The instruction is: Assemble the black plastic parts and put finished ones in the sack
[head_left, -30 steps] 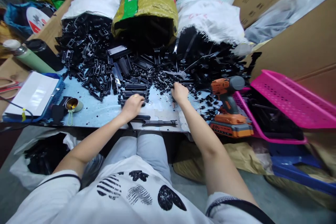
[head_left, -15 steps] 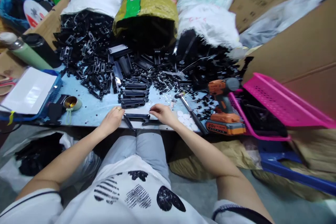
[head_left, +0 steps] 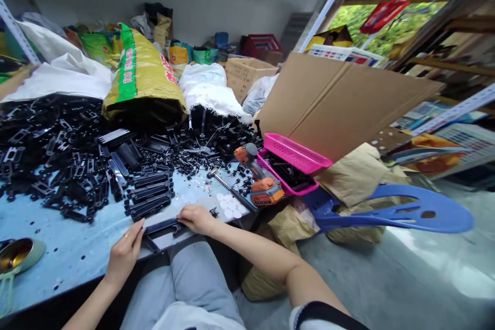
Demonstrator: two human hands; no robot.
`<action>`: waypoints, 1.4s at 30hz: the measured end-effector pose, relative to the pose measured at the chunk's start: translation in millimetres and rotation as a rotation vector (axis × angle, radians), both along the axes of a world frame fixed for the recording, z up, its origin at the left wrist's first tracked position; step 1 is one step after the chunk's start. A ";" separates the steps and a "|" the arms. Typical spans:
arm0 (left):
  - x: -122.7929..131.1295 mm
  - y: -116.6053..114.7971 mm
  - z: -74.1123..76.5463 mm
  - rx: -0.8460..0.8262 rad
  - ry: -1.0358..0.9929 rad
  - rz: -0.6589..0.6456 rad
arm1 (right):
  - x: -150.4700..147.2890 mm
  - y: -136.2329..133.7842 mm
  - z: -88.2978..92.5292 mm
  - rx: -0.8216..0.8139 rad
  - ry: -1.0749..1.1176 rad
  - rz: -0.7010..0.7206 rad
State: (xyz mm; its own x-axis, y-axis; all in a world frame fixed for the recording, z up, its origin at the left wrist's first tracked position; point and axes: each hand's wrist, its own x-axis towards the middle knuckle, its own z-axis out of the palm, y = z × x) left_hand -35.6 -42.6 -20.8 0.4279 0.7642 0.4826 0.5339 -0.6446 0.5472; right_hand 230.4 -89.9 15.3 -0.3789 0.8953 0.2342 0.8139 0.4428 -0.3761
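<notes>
A long black plastic part (head_left: 160, 225) lies between my two hands at the table's front edge. My left hand (head_left: 126, 247) pinches its left end, thumb and fingers together. Its right end is in the closed fingers of my right hand (head_left: 196, 218). Another black piece (head_left: 150, 243) slants down beneath the left end. Just beyond my hands, a stack of similar black parts (head_left: 150, 193) lies in a row. White round discs (head_left: 229, 206) are spread to the right of my right hand, and a hammer (head_left: 232, 189) lies behind them.
An orange and grey cordless drill (head_left: 263, 183) stands beside a pink basket (head_left: 296, 152) on the right. Heaped black parts (head_left: 50, 149) cover the back left, below a yellow sack (head_left: 149, 82). A metal cup (head_left: 21, 255) sits front left. A blue plastic stool (head_left: 386, 211) is at right.
The camera view has swung to the right and up, so the table now appears further left. Both hands still hold the black part at its ends.
</notes>
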 end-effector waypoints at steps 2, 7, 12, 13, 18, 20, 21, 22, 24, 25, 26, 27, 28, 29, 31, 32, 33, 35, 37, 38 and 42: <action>0.5 -1.5 -0.8 -0.034 -0.032 -0.002 | -4.7 -1.0 0.4 0.026 0.036 0.002; 4.5 -7.6 -2.6 -0.209 -0.069 0.152 | -51.5 15.5 7.8 0.096 0.055 0.153; 7.0 -28.2 15.3 -0.296 0.167 0.328 | -85.0 30.1 -1.1 0.039 -0.001 0.246; 9.8 -34.2 21.0 -0.329 0.300 0.337 | -85.0 30.1 -4.1 0.031 -0.017 0.242; 36.5 -55.0 37.1 -0.598 0.639 0.255 | -79.3 27.1 -14.5 0.044 -0.131 0.251; 44.0 -55.2 36.6 -0.634 0.633 0.293 | -80.5 27.6 -16.0 0.047 -0.114 0.242; 45.4 -54.1 35.8 -0.642 0.630 0.310 | -81.7 28.1 -16.6 0.045 -0.097 0.236; 45.3 -52.5 35.0 -0.644 0.631 0.318 | -83.0 28.4 -17.0 0.043 -0.080 0.226; 42.2 -49.6 34.0 -0.626 0.642 0.311 | -85.5 28.4 -17.7 0.039 -0.050 0.198; 40.2 -48.5 34.0 -0.611 0.652 0.302 | -86.6 28.1 -18.0 0.038 -0.038 0.180; 38.5 -47.9 34.3 -0.597 0.661 0.295 | -87.5 27.8 -18.2 0.038 -0.026 0.162; 37.0 -47.4 34.8 -0.583 0.667 0.295 | -88.2 27.5 -18.4 0.038 -0.013 0.146; 35.9 -47.2 35.3 -0.571 0.672 0.301 | -88.7 27.1 -18.6 0.036 -0.001 0.134; 34.8 -46.9 35.8 -0.562 0.678 0.306 | -89.0 26.6 -18.6 0.032 0.008 0.126; 32.6 -46.1 36.6 -0.554 0.695 0.309 | -89.1 25.3 -18.6 0.024 0.009 0.114; 31.5 -45.7 36.8 -0.553 0.704 0.307 | -89.1 24.5 -18.6 0.020 -0.004 0.104; 30.7 -45.3 36.9 -0.552 0.714 0.306 | -89.3 23.6 -18.6 0.016 -0.027 0.092; 31.2 -45.3 37.1 -0.557 0.728 0.305 | -90.5 22.2 -18.4 0.012 -0.081 0.057; 34.8 -46.8 37.1 -0.562 0.733 0.314 | -93.2 21.5 -17.3 0.016 -0.121 0.029; 36.9 -47.9 37.0 -0.560 0.738 0.323 | -94.6 21.2 -16.1 0.016 -0.132 0.025; 35.2 -48.7 35.6 -0.501 0.728 0.253 | -91.8 12.6 -8.3 0.052 -0.120 0.070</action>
